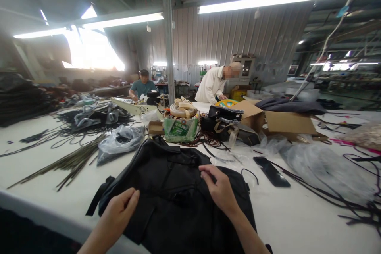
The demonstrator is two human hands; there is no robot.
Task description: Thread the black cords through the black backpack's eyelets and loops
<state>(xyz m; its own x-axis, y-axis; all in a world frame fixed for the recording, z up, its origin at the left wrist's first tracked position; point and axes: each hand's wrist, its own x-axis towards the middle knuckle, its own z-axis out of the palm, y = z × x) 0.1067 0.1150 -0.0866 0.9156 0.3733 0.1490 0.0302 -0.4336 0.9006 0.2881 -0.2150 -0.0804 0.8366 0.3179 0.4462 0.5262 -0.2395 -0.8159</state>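
A black bag [184, 206], with straps and a flap or pocket on its upper face, lies on the white table right in front of me. Over its left part, my left hand [120, 206] is closed, thumb against curled fingers; whatever it may hold is hidden. My right hand [218, 188] is above the bag's right upper part, thumb and fingertips pinched together close to the black fabric. What lies in that pinch is too small and dark to make out. A loose black strap [97, 198] sticks out at the bag's left side.
Beyond the bag stands a green-and-white box [181, 127] with rolled tape. A phone [271, 171] and clear plastic bags [324, 166] lie right; dark strips [74, 158] and a plastic bag [120, 143] left. Cardboard boxes [290, 123] and two co-workers are farther back.
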